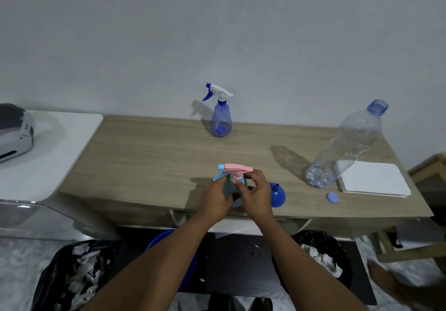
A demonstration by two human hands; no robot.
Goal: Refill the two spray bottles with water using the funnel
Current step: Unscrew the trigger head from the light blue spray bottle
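Both hands grip teal spray bottle at near table edge: my left hand wraps body, right hand pinches collar under pink head. Blue spray bottle stands well back, capped. Funnel just right of hands; water bottle further right, open, nearly empty. Step looks like twisting head, on or off unclear. Next: steady body, turn collar.

- Wooden table, light grain, set against the wall.
- Blue spray bottle upright at the far edge, white trigger head fitted.
- Teal spray bottle with pink head upright near the front edge.
- Blue funnel just right of it, wide mouth down.
- Clear water bottle upright at right, uncapped.
- Blue cap lying loose near the bottle's base.
- White paper stack flat at the right end.
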